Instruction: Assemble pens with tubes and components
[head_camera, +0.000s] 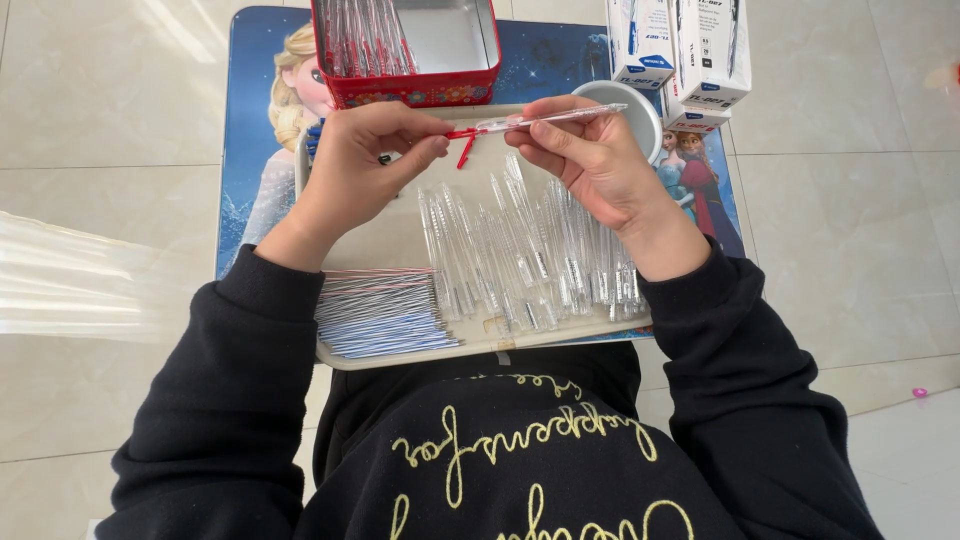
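- Two hands meet above the tray (330, 355): the left hand (355, 175) pinches a red pen cap (463, 140) between thumb and fingertips, and the right hand (590, 155) grips a clear pen barrel (550, 118) near its middle, held level just in front of the red tin (410, 92).
- Light and stiff, I would judge: a thin plastic tube that weighs next to nothing, smooth enough to slip, so a pinch around its middle suits it best.
- Small and fiddly, the cap looks easy to drop; it sits at the barrel's left end, though I cannot tell whether it is fully seated.
- Transparent throughout, the barrel shows a faint inner tube; many like it lie heaped on the tray beside a bundle of refills (380, 310).
- White boxes (680, 50) and a white cup (625, 110) stand beyond.
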